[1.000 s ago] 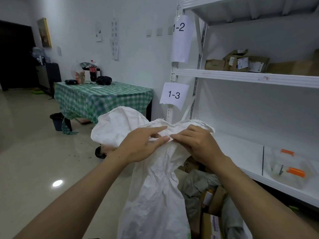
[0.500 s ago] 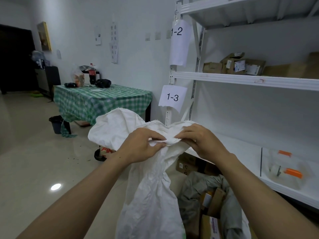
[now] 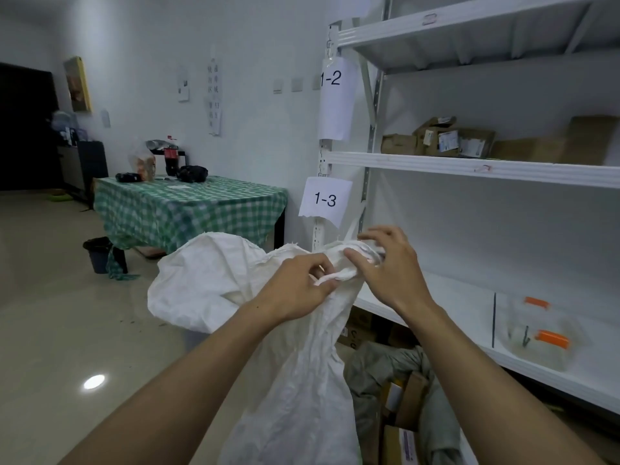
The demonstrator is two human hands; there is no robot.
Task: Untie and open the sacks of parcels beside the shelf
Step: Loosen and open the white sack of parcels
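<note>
Far left: a dark doorway and a framed picture on the white wall. The floor is pale, glossy tile carrying one bright light reflection. A table under a green checked cloth stands against the wall, with a dark bottle and bags on top; a small black bin sits on the floor at its near left corner.

Centre: a white woven sack hangs upright just beside the shelf, its loose mouth billowing leftward. The left hand is closed in a pinch on a twisted white tie at the sack's neck. The right hand grips the bunched neck fabric just right of that tie, thumb pressed against it and upper fingers half spread. The two hands are nearly touching.

Right: a white metal shelf, its post hung with paper labels "1-2" and "1-3". Cardboard parcels sit on the middle board; a clear box with orange clips rests on the lower board. Below the right forearm, grey bags and boxed parcels lie heaped on the floor.
</note>
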